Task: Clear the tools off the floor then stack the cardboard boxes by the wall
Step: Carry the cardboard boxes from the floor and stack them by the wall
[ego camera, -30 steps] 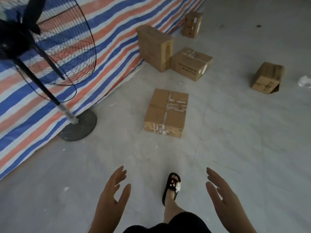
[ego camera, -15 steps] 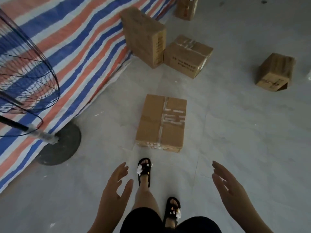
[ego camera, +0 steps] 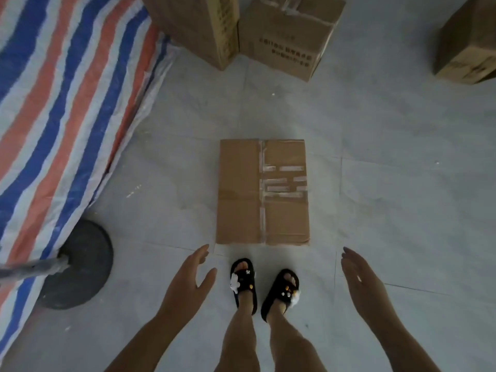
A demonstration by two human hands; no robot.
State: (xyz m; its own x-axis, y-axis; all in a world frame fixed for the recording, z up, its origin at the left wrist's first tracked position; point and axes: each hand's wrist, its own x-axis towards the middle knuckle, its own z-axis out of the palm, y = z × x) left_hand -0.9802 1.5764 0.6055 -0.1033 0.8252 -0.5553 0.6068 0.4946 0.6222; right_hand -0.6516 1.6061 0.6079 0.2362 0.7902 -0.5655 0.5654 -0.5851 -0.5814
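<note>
A flat taped cardboard box [ego camera: 261, 191] lies on the grey floor right in front of my feet. My left hand [ego camera: 188, 283] hovers with straight fingers just below the box's near left corner, holding nothing. My right hand [ego camera: 362, 283] is also empty, fingers extended, off to the box's near right. Farther back, a tall cardboard box [ego camera: 198, 25] stands against the striped tarp wall [ego camera: 61, 103], with a printed box [ego camera: 290, 36] beside it. Another box [ego camera: 469, 47] sits tilted at the far right. No tools are in view.
The fan's round black base [ego camera: 80, 264] and its pole [ego camera: 32, 268] stand at the left by the tarp. My two feet in black sandals [ego camera: 264, 285] are planted just short of the flat box. Bare tiled floor stretches to the right.
I have walked up to the flat box, which now lies directly below me. Both hands stay empty and have moved forward and down towards its near corners.
</note>
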